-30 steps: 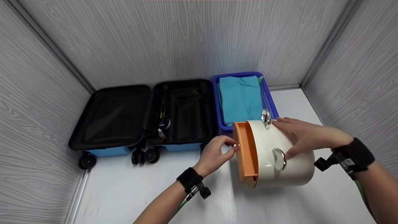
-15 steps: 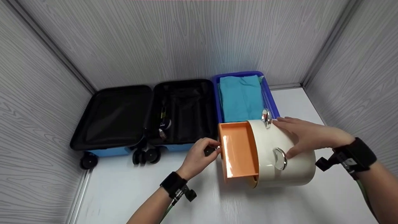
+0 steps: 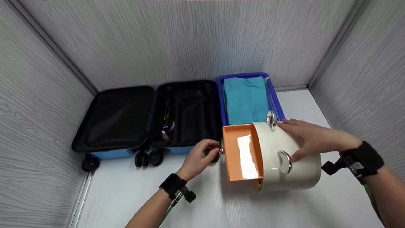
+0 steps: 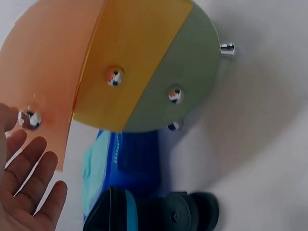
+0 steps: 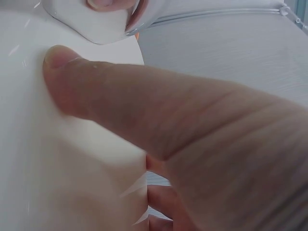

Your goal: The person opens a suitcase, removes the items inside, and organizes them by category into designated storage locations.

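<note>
Hovering just beside the knob (image 3: 222,150) of an extended orange drawer (image 3: 232,155), left hand (image 3: 196,161) loose-fingered, right hand (image 3: 312,138) spread against the cream case (image 3: 273,142), case on the surface (image 3: 202,202) near a blue basket (image 3: 275,100).

My right hand (image 3: 311,136) rests on a glossy cream container (image 3: 270,148) with silver handles (image 3: 289,162), which sits on the white surface (image 3: 126,190) with its front towards my left. Its orange drawer (image 3: 242,155) stands well out, my left hand (image 3: 196,158) just beside its silver knob (image 3: 222,150) (touching or not, I can't tell). The yellow panel (image 4: 137,48) and green panel (image 4: 190,62) sit flush, each bearing a knob
</note>
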A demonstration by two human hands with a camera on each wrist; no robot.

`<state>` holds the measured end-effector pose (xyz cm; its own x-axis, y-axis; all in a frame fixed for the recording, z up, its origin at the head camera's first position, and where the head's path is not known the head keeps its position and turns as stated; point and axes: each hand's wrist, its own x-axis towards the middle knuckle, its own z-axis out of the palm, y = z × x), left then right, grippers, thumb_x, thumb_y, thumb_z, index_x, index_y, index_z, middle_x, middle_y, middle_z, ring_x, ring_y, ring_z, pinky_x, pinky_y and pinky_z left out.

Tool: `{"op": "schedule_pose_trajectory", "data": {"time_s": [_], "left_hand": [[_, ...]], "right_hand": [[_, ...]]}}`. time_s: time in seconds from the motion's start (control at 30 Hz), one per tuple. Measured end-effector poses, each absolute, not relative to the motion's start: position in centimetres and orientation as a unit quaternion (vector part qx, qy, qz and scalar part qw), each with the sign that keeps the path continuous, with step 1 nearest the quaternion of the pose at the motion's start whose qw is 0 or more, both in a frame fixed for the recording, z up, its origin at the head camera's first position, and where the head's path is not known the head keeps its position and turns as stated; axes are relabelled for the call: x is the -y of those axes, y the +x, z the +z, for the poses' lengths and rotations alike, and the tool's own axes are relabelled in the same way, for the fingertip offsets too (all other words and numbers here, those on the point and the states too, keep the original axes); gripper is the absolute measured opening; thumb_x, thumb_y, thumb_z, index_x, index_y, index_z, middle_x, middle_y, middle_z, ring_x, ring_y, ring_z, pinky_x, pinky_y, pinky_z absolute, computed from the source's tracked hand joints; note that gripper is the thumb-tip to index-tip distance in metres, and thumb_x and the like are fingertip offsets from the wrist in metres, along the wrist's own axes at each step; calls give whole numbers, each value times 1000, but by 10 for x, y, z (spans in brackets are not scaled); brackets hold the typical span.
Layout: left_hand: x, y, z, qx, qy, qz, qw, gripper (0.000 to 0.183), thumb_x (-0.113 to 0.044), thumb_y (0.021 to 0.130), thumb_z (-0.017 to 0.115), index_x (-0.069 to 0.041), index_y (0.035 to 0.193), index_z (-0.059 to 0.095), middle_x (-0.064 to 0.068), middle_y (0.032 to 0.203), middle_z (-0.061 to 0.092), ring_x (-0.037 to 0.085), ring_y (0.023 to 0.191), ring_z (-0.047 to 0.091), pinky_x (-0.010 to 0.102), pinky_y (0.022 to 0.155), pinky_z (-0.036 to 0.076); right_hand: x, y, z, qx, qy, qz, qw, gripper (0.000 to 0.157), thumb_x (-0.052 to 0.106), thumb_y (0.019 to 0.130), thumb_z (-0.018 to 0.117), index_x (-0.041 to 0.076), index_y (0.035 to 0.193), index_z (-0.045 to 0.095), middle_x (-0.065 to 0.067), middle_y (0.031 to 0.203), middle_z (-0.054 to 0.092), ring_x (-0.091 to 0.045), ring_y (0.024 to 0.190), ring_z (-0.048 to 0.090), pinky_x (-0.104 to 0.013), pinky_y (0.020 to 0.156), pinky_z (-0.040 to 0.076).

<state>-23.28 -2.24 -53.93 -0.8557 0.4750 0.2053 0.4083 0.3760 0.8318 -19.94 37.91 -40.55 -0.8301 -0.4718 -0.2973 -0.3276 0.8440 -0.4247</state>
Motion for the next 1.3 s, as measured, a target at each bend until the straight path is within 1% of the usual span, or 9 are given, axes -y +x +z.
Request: {"op": "schedule_pose_trajectory", "data": {"time_s": [0.23, 0.43, 0.47, 0.57, 0.67, 0.73, 0.93, 1.1, 1.3], "left_hand": [[62, -278, -541, -902, 187, 387, -29, 32, -29, 105, 60, -12, 131, 66, 2, 126, 66, 18, 113, 63, 38, 97, 51], [105, -319, -547, -952, 108, 286, -11, 34, -24, 106, 56, -5, 132, 67, 15, 122, 67, 30, 104, 65, 46, 90, 52], [111, -324, -548, -958, 94, 272, -3, 33, -22, 106, 55, -3, 129, 68, 17, 117, 67, 32, 99, 66, 47, 87, 53], [123, -338, -551, -970, 52, 235, 31, 27, -18, 105, 54, 1, 105, 71, 18, 95, 67, 33, 79, 63, 47, 75, 52], [131, -348, -554, -972, 18, 220, 75, 29, -14, 104, 51, -2, 82, 66, 14, 75, 60, 29, 65, 56, 42, 66, 47], [135, -353, -557, -971, 0, 218, 99, 31, -12, 103, 50, -3, 76, 64, 12, 71, 57, 27, 61, 53, 39, 62, 45], [150, -355, -568, -970, -61, 204, 118, 26, -10, 102, 53, 0, 86, 71, 16, 82, 65, 29, 68, 57, 39, 65, 48], [159, -350, -575, -974, -68, 178, 122, 28, -18, 103, 59, -1, 85, 72, 17, 84, 69, 31, 72, 62, 42, 66, 50], [161, -348, -578, -973, -51, 170, 151, 23, -19, 104, 60, 1, 105, 73, 21, 103, 70, 35, 88, 65, 47, 79, 53]], "right_hand": [[-380, -195, -404, -939, -203, -189, 203, 120, 56, 71, 88, 8, 163, 27, -17, 165, 27, -44, 151, 18, -66, 116, 22], [-379, -195, -405, -941, -196, -189, 202, 120, 58, 71, 88, 9, 163, 28, -19, 164, 28, -45, 151, 18, -66, 116, 22], [-379, -195, -405, -941, -196, -189, 202, 121, 59, 70, 88, 9, 163, 28, -19, 164, 28, -44, 151, 18, -66, 116, 22], [-377, -197, -406, -939, -200, -192, 202, 120, 59, 70, 87, 10, 163, 28, -20, 164, 28, -45, 152, 18, -67, 116, 21], [-375, -198, -406, -938, -199, -194, 205, 120, 59, 71, 87, 11, 163, 27, -17, 166, 27, -42, 152, 17, -66, 117, 21], [-374, -198, -407, -938, -201, -194, 204, 120, 59, 71, 87, 11, 163, 27, -17, 166, 27, -42, 152, 17, -66, 117, 20], [-369, -198, -412, -938, -210, -194, 197, 120, 62, 72, 85, 10, 163, 27, -17, 165, 28, -43, 152, 18, -66, 117, 19], [-365, -200, -413, -937, -217, -195, 193, 118, 61, 72, 86, 11, 163, 29, -18, 165, 29, -44, 152, 18, -66, 117, 19], [-364, -200, -412, -935, -222, -194, 195, 117, 61, 73, 85, 12, 163, 28, -17, 166, 27, -43, 152, 17, -66, 117, 19]]}}
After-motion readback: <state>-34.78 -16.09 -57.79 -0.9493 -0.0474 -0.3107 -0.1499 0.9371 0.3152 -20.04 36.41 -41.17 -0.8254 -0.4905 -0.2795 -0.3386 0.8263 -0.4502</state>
